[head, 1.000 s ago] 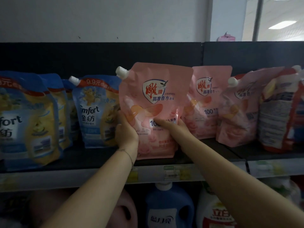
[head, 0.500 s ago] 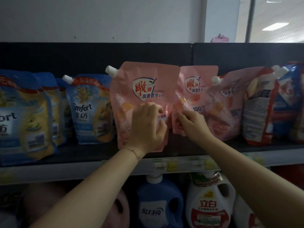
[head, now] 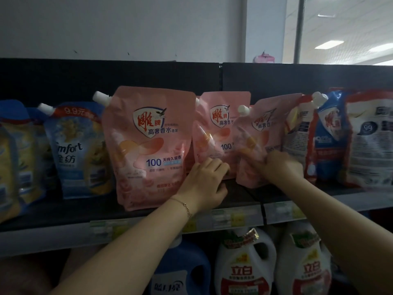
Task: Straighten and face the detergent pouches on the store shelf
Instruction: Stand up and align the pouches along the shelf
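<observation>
Left hand point(head: 205, 179) loosely curled at second pink pouch point(head: 221, 135) base, grip unclear; right hand point(head: 280, 167) closed on tilted third pouch point(head: 261, 141). Risk: hard tug topples pouch off shelf point(head: 148, 211) front edge.

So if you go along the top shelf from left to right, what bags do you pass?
Blue and yellow Comfort pouch → big pink pouch → second pink pouch → tilted pink pouch → red and white pouch → blue pouch → white pouch.
</observation>
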Motion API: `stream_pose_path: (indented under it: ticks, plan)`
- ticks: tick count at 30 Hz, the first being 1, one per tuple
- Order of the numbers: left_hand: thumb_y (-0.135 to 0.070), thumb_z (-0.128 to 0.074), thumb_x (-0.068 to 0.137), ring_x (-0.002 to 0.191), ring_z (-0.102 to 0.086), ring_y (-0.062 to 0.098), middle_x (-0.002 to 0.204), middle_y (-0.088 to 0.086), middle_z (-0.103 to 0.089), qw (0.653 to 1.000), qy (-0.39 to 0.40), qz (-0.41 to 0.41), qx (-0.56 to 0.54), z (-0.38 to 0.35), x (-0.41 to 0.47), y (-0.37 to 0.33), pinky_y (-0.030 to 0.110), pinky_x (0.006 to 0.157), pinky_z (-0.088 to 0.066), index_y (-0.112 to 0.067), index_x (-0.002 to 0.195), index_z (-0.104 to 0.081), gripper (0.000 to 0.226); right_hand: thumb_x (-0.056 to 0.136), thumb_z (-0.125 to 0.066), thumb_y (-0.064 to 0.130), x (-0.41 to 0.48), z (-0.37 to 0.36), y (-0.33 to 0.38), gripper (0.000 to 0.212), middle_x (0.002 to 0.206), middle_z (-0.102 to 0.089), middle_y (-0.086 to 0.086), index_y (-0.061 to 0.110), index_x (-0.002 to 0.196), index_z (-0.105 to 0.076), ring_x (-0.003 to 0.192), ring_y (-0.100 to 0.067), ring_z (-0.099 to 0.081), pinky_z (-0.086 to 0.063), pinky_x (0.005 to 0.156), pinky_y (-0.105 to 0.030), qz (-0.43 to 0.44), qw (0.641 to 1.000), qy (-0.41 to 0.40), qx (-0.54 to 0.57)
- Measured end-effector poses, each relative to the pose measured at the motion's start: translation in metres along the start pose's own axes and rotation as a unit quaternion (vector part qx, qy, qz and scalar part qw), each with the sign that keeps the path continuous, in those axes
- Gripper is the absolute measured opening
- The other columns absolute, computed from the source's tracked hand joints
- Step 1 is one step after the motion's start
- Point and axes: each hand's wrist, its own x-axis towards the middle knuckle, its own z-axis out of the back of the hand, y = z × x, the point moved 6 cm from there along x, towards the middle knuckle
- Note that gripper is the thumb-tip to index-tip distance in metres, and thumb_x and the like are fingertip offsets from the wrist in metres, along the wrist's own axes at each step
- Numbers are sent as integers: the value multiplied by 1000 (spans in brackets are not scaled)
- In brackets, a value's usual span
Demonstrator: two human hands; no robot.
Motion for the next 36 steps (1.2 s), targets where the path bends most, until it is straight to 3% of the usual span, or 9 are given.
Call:
stream_pose_path:
  ticks: [7,18,21,24,25,27,29,32,36]
  plan:
    - [-27,-55,90,119,-39,16,127,-2,-45,987,42,122,-95,-13,3,16,35,101,-38,-17,124,-45,36,95,-19,63,8,-12,14,64,73,-59,-9,14,66,-49,65,-27,-54,-39,58,-33,95,994,-10,55]
    - [-24,-82,73,128,-43,19,139,5,-42,881,78,321,-339,-31,-3,39,18,96,-36,-8,143,-20,95,99,-42,50,-22,-19,78,57,49,-43,3,25,48,-36,53,-25,-52,-47,55,-34,211,960,-59,175]
    - [-31,-69,86,129,-43,29,121,16,-55,883,67,308,-348,-26,5,33,30,94,-35,-2,126,-43,56,98,-46,36,-26,-21,100,48,57,-46,2,25,52,-39,63,-24,-51,-40,58,-32,254,943,-9,213]
    - [-43,-35,98,135,-35,36,110,23,-57,745,-5,361,-561,-16,10,37,49,100,-29,0,111,-53,49,98,-48,37,-29,-13,108,45,58,-48,1,20,56,-45,59,-19,-47,-39,59,-35,275,922,25,271]
    - [-42,-42,97,137,-33,36,125,25,-52,733,12,378,-565,-18,11,34,46,106,-28,1,126,-47,52,97,-50,37,-29,-9,104,44,58,-49,0,18,58,-47,57,-17,-46,-40,58,-35,269,917,22,293]
    - [-28,-70,85,134,-37,31,143,18,-39,777,16,398,-488,-31,5,50,38,112,-32,-2,144,-22,81,94,-56,39,-27,-3,89,37,61,-53,0,16,66,-52,57,-15,-50,-44,58,-36,241,917,-12,317]
    - [-19,-83,72,129,-43,24,141,5,-41,751,-1,429,-503,-43,2,56,33,106,-39,-11,147,-12,104,89,-62,41,-22,4,66,26,69,-57,3,18,79,-53,62,-14,-55,-48,58,-34,185,923,-64,333]
    - [-33,-91,57,126,-46,23,139,1,-45,752,-9,429,-501,-49,1,59,41,105,-43,-20,144,-21,113,77,-74,49,-10,-1,33,49,93,-61,5,20,102,-44,79,-15,-60,-53,67,-37,80,922,-92,368]
    - [-54,-93,34,129,-43,21,143,-3,-43,745,-30,440,-501,-51,1,61,43,107,-41,-29,147,-15,139,68,-81,50,5,-26,24,70,119,-58,2,23,116,-39,104,-20,-59,-52,89,-45,26,882,9,470]
